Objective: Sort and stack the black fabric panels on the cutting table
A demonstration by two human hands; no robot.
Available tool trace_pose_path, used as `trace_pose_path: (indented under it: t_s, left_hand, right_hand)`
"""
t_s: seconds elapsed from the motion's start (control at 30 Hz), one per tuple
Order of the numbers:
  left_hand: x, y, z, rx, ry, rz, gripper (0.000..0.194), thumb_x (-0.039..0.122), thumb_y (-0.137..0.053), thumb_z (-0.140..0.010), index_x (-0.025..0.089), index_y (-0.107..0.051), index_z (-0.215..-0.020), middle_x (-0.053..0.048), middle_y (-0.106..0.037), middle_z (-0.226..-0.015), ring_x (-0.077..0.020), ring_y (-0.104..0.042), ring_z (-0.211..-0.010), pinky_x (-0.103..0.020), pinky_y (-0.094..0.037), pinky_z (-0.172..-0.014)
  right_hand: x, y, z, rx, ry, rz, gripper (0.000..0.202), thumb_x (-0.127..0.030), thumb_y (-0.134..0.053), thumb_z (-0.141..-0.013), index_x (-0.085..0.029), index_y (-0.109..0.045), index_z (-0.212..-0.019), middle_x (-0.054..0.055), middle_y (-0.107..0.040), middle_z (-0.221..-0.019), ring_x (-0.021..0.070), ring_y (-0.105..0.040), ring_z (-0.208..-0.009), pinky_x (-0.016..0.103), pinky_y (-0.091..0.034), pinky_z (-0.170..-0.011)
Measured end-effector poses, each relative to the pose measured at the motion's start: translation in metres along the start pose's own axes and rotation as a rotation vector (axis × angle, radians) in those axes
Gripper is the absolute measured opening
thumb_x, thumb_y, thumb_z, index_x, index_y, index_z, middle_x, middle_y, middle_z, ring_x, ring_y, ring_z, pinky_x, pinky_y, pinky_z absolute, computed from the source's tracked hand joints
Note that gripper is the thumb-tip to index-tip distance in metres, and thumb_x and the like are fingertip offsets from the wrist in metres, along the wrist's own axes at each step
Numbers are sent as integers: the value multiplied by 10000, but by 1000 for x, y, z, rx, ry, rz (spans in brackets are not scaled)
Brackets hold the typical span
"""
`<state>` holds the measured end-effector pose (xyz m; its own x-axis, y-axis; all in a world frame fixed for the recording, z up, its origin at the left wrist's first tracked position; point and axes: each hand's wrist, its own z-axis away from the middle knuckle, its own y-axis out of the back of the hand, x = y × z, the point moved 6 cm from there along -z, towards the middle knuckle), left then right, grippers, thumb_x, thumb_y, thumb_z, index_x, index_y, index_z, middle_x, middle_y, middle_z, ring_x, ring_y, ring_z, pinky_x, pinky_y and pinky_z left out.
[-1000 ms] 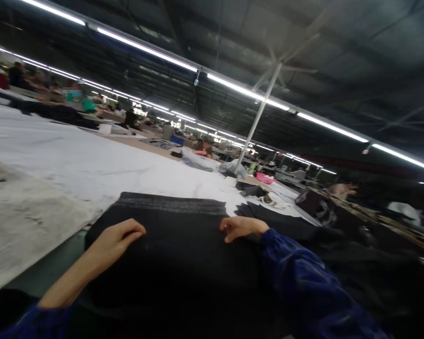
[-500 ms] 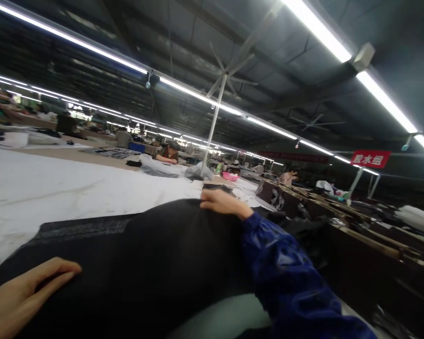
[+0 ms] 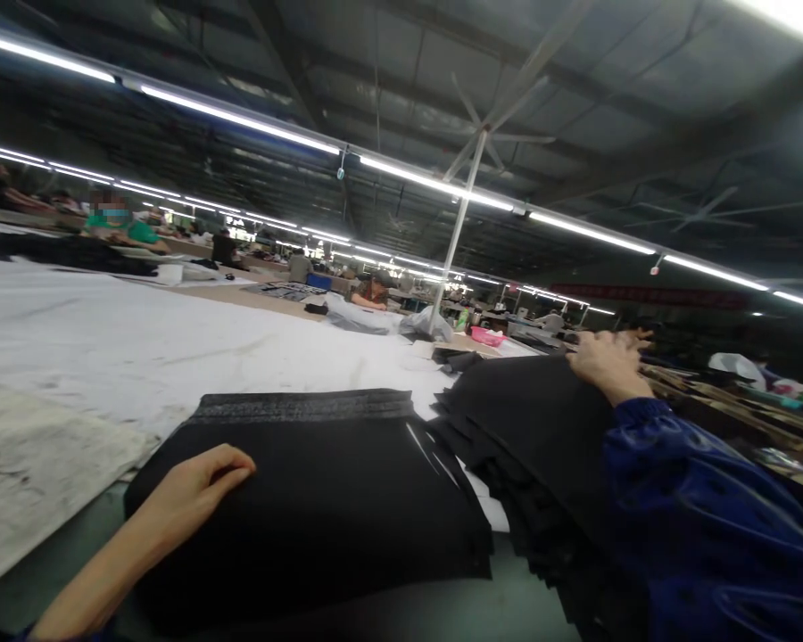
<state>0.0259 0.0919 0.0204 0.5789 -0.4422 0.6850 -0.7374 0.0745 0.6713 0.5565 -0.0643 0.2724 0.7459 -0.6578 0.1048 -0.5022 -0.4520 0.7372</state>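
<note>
The black cloth (image 3: 335, 499) looks matt, the blue sleeve (image 3: 699, 486) glossy.

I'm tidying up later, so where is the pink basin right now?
In the head view, the pink basin is right of centre, just right of the pale pole's foot and left of the right hand.

The left hand (image 3: 197, 490) is pinching its fingers (image 3: 234, 456) together over the left pile of black cloth (image 3: 308, 499). The right hand (image 3: 606, 363) is spreading its fingers at the far edge of the right pile of black cloth (image 3: 535, 419). The piles are lying side by side, and a green bench (image 3: 512, 580) is showing between them. Past the left pile, a white sheet (image 3: 241, 334) is lying flat. Farther off, a pink bowl (image 3: 487, 337) is sitting right of a pole (image 3: 459, 227).
</note>
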Motion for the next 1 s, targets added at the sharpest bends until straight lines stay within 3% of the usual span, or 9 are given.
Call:
trace_pose_path:
  t_s: [0.1,0.2,0.27,0.33,0.5,0.67,0.83,1.0]
  left_hand:
    - [27,-6,-16,-4,-75,-95,321,444,-450,-761,218,-668,-831,-51,-696,-922,-244,-618,-908,-328,-453,-838]
    - [77,-26,-34,-58,-250,-203,284,331,-419,-816,209,-670,-872,-57,-688,-951,-217,-609,-907,-313,-446,-842]
    - [107,-45,-47,-110,-327,-292,261,262,-431,-826,205,-672,-907,-60,-683,-979,-214,-599,-928,-311,-443,-846]
    - [130,-62,-64,-126,-363,-381,252,210,-448,-826,197,-673,-938,-73,-680,-1002,-230,-587,-961,-325,-444,-846]
    - [152,-102,-105,-117,-415,-460,337,97,-417,-822,188,-668,-1027,-85,-683,-1044,-253,-548,-1031,-343,-422,-874]
    - [139,-134,-120,-123,-408,-455,473,38,-367,-804,210,-605,-1175,-72,-669,-1128,-246,-527,-1065,-372,-398,-894]
    - [127,-141,-118,-134,-414,-420,459,88,-361,-833,206,-571,-1223,-98,-649,-1174,-274,-506,-1084,-415,-380,-883]
    - [123,-138,-121,-136,-371,-365,436,111,-343,-850,211,-575,-1206,-110,-662,-1133,-278,-521,-1073,-426,-373,-887]
  right_hand:
    - [-72,-17,22,-203,228,-156,314,-258,-541,-849,-193,-653,-1135,138,-655,-1098,245,-620,-971,337,-448,-813]
    - [-154,-47,60,-523,596,-445,277,-240,-566,-822,-210,-694,-1065,55,-701,-1030,181,-642,-896,242,-459,-790]
    - [-188,-70,81,-645,644,-498,270,-227,-594,-790,-191,-713,-1030,49,-720,-968,177,-656,-829,230,-471,-742]
    - [-209,-92,94,-658,637,-492,257,-192,-599,-769,-170,-724,-993,55,-729,-904,182,-661,-793,234,-478,-718]
    - [-245,-126,107,-561,737,-501,375,-114,-591,-750,-194,-667,-1108,56,-683,-1095,191,-619,-991,253,-452,-861]
    - [-266,-142,111,-498,878,-475,420,-95,-593,-732,-206,-634,-1134,68,-637,-1165,225,-535,-1116,313,-396,-951]
    - [-274,-150,111,-529,905,-410,364,-116,-567,-727,-174,-646,-1077,82,-678,-1029,215,-605,-939,291,-448,-796]
    - [-274,-130,117,-525,963,-351,301,-120,-534,-729,-185,-683,-983,70,-684,-918,206,-609,-886,281,-426,-784]
